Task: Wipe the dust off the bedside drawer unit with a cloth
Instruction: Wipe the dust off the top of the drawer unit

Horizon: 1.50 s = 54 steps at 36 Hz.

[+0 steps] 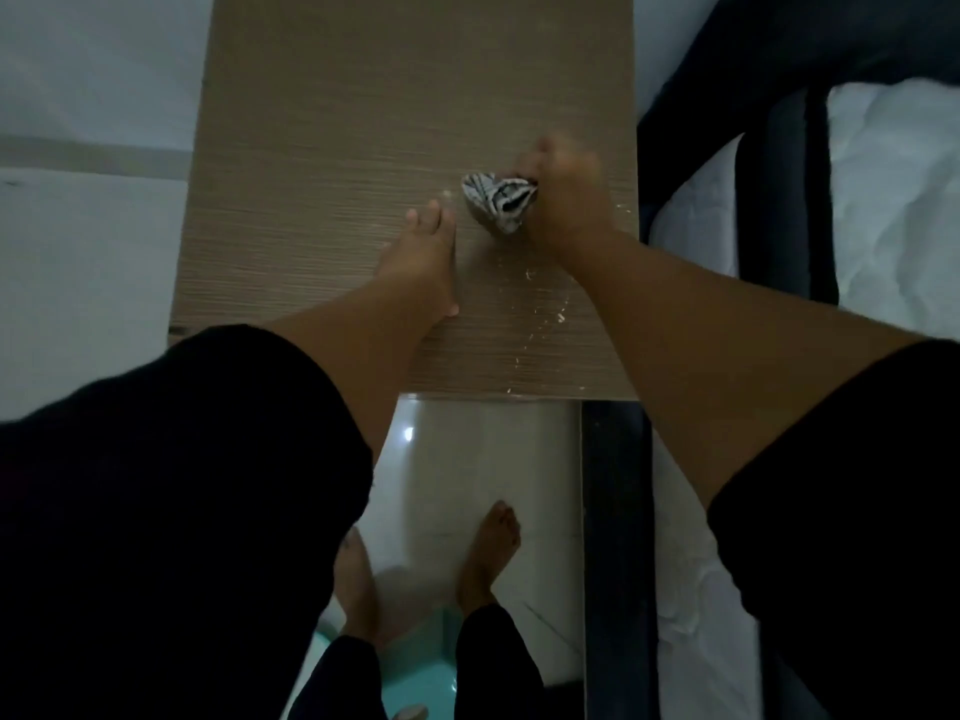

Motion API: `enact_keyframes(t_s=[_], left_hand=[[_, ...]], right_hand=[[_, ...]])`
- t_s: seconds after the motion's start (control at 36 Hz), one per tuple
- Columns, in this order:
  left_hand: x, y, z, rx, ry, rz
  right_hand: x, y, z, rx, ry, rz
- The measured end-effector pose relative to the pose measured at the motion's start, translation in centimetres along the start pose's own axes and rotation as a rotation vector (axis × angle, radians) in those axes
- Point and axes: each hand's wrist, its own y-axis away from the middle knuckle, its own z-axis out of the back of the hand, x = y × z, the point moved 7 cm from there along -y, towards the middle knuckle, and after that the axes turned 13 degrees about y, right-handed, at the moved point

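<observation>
**Pale wood grain, half dusted**

Wood-grain laminate in a light brown fills the upper middle of my head view: the top of the bedside drawer unit (322,148), which I look down on from above. My right hand (563,200) is closed around a bunched striped cloth (498,200), black and white, pressing it onto the top near the right edge. The hand is blurred, so I cannot make out the individual fingers. My left hand (423,257) lies flat and spread on the top just beside the cloth, fingers pointing away from me, holding nothing.

Judging by what lies there now, the job is partway through. White specks and smears of dust (535,304) are scattered between the cloth and the near right corner, with a few more along the right edge. The left part and the far part of the top look clean, though the dim light could hide a thin film. I reckon the near right quarter is what remains, and the fronts of the drawers are out of sight.

To the right stands the bed (893,200) with white bedding; below the unit are the tiled floor (467,459) and my bare feet.

I see no brand, label or writing anywhere.
</observation>
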Motion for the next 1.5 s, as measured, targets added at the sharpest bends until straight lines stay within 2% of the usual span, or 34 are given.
enact_keyframes(t_s=[0.14, 0.19, 0.31, 0.44, 0.58, 0.69, 0.89, 0.97, 1.06, 1.17, 1.25, 1.36, 1.5], left_hand=[[-0.1, -0.2, 0.1, 0.02, -0.022, 0.013], [-0.1, -0.3, 0.1, 0.024, -0.027, 0.024], [0.0, -0.5, 0.1, 0.035, -0.027, 0.038], [0.1, -0.5, 0.2, 0.036, -0.038, 0.043], [0.1, -0.5, 0.1, 0.029, -0.048, 0.043], [-0.1, -0.4, 0.2, 0.026, -0.06, 0.031], [-0.8, 1.1, -0.1, -0.008, -0.088, 0.015], [-1.4, 2.0, -0.3, -0.023, -0.166, -0.006], [-1.7, 2.6, -0.7, -0.01, -0.208, -0.013], [-2.5, 3.0, -1.6, 0.058, -0.162, -0.035], [-3.6, 2.3, -1.9, 0.056, -0.127, -0.056], [-5.7, 1.0, -2.2, 0.01, -0.081, -0.109], [-7.0, -1.0, -3.0, 0.031, -0.079, -0.105]], right_hand=[[-0.3, -3.1, 0.3, -0.007, -0.107, -0.069], [-0.7, -3.7, 0.1, 0.075, -0.102, -0.105], [-1.0, -4.6, -0.4, 0.173, 0.016, -0.05], [-0.8, -3.9, -0.3, 0.16, 0.187, -0.032], [-0.4, -0.1, -0.8, 0.085, 0.181, 0.069], [-0.2, 4.3, -2.2, 0.143, 0.186, 0.162], [-0.3, 13.6, -4.0, 0.26, 0.092, 0.203], [0.2, 16.7, -3.9, 0.23, 0.073, 0.24], [0.8, 18.4, -3.8, 0.271, 0.085, 0.323], [0.4, 19.2, -3.3, 0.174, -0.008, 0.381], [-0.4, 17.8, -3.1, 0.174, -0.058, 0.37], [-2.4, 13.5, -0.9, 0.099, -0.016, 0.222], [-4.0, 7.3, 1.5, -0.01, 0.053, 0.158]])
